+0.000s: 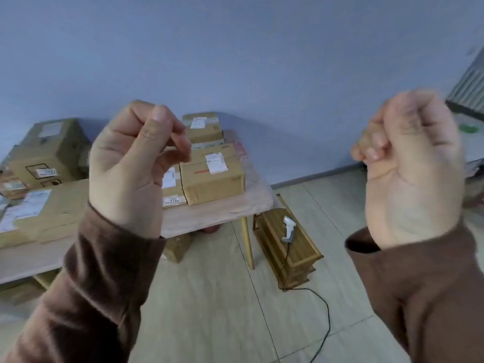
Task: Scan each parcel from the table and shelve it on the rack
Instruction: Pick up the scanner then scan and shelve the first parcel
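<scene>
Bare fingers [180,134] of the left hand [131,163] are being curled inward, thumb against forefinger, nothing being held. The right hand [411,174] is being raised in a loose, empty fist. Brown sleeves [99,292] are being worn on both arms. Beyond the hands, parcels [213,174] are being kept on the table [214,216], well apart from the fingers. A scanner [288,229] is lying on a wooden stool [301,255] beside the table.

A plain blue wall [262,61] rises behind the wooden table [214,216]. Right of the table stands a low wooden stool [301,247] on pale plank floor [222,310].
</scene>
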Motion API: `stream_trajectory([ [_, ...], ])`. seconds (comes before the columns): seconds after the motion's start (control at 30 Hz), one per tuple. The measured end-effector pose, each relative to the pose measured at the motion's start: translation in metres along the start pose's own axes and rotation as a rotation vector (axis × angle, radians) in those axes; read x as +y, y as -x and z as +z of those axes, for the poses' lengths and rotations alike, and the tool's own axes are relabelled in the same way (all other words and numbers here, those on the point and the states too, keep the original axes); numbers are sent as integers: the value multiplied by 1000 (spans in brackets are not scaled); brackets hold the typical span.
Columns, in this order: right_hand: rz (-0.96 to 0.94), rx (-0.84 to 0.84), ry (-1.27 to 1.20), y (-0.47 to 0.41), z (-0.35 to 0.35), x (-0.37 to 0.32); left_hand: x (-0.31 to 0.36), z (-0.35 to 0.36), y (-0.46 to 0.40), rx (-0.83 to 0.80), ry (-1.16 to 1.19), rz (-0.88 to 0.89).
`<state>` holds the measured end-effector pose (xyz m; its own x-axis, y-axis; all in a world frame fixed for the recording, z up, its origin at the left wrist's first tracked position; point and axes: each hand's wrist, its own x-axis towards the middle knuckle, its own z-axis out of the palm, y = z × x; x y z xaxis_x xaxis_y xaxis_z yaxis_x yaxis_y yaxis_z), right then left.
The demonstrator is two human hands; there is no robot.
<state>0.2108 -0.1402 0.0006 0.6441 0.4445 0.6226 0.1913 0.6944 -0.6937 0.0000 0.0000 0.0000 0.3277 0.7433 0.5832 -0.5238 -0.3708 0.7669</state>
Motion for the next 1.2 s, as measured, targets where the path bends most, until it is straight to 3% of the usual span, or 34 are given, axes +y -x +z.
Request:
stream_trajectory([
  [0.33,421,114,197,-21,-82,132,-162,42,-21,36,-113,-407],
  [0.87,837,315,506,-20,-172,316,-401,51,-56,-18,-199,-941],
  [1.2,1085,265,525,-45,-250,424,-527,100,-46,-30,-349,-1118],
])
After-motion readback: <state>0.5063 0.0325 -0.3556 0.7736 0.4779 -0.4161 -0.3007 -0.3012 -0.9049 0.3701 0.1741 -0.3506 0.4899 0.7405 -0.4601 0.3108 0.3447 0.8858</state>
